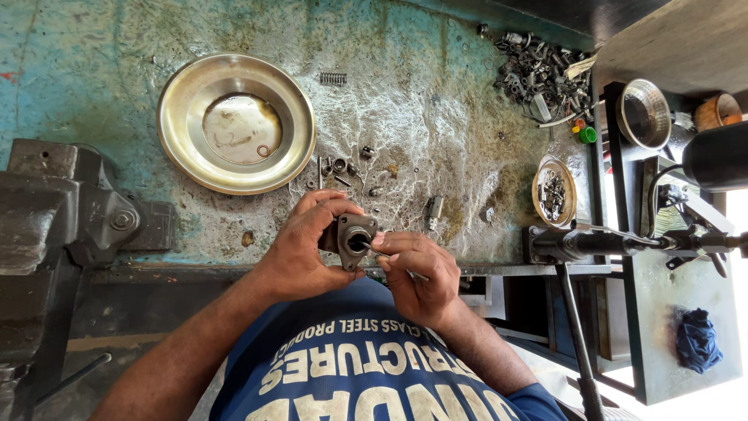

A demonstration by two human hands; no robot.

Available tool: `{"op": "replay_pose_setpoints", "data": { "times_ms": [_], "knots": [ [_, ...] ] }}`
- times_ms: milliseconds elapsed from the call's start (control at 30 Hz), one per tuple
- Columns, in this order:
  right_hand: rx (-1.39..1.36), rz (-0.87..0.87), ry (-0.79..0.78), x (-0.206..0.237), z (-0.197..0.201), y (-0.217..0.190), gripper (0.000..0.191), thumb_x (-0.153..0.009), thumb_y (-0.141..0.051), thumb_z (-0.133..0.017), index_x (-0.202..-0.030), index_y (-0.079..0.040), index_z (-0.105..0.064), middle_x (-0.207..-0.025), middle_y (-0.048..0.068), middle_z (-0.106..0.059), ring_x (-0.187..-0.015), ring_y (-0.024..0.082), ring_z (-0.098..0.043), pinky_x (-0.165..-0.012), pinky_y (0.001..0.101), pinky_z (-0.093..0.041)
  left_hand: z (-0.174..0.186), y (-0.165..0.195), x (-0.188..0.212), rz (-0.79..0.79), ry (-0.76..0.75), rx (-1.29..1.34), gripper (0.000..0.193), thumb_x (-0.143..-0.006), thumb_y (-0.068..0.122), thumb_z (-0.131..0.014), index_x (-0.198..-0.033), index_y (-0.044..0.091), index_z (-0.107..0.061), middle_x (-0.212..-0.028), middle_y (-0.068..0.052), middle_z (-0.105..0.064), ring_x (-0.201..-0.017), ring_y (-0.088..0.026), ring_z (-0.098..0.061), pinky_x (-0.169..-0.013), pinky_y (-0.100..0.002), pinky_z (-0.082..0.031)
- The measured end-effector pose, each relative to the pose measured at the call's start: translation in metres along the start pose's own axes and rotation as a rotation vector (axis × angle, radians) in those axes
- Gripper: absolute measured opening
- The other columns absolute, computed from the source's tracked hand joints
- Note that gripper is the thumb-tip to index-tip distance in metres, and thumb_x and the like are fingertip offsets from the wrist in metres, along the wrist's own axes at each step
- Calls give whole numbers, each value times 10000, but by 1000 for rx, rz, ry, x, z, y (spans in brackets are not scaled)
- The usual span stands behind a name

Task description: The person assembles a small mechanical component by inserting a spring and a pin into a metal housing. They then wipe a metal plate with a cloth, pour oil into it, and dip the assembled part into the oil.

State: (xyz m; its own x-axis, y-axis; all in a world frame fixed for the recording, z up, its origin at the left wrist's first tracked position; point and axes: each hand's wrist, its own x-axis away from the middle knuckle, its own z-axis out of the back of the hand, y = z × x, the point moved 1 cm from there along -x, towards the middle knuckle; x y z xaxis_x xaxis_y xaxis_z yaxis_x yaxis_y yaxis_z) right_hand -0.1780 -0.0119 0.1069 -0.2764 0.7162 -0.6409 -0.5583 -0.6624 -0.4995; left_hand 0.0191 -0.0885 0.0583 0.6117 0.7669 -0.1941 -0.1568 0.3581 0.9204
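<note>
Left hand (300, 242) grip curled around metal housing (352, 240); right hand (421, 273) grip pinching thin tool (382, 253) into its bore

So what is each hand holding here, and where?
Left hand grips the metal part by its sides; right hand pinches a thin tool near its tip.

Vise (54, 210) cut off by left edge; lower part runs out of frame. Left hand (300, 245) covers back of metal part (352, 238), so rear shape can't be told. Thin tool (393, 261) mostly buried in right hand (421, 277); type unclear. Scrap pile (541, 74) and bits in small bowl (554, 192) too small to ID. Both forearms cut off at bottom edge.
</note>
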Motion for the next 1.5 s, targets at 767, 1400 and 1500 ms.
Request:
{"op": "replay_pose_setpoints", "data": {
  "times_ms": [767,1400,1500],
  "knots": [
    [4,-40,-20,2,-2,1,252,-964,34,-704,-1095,-55,-509,-1081,204,-737,-1020,287,-772,-831,389,-652,-1,1,0,-23,26,-50,793,-602,217,-948,-1301,161,-579,-1320,-145,-564,-1381,-346,-463,-1102,-495,-424],
    [-1,-23,7,1,-5,-1,234,-968,27,-701,-1079,-49,-510,-1069,200,-740,-1017,289,-773,-857,402,-658,-1,2,1,-45,33,-64,780,-604,201,-939,-1296,160,-581,-1292,-118,-595,-1367,-340,-468,-1101,-495,-418],
    [-12,-33,-2,2,-6,0,241,-977,31,-700,-1090,-54,-504,-1086,194,-738,-1028,285,-773,-872,405,-660,-1,2,2,-57,35,-74,769,-616,195,-930,-1300,161,-580,-1281,-100,-617,-1367,-339,-473,-1107,-495,-417]
  ]
}}
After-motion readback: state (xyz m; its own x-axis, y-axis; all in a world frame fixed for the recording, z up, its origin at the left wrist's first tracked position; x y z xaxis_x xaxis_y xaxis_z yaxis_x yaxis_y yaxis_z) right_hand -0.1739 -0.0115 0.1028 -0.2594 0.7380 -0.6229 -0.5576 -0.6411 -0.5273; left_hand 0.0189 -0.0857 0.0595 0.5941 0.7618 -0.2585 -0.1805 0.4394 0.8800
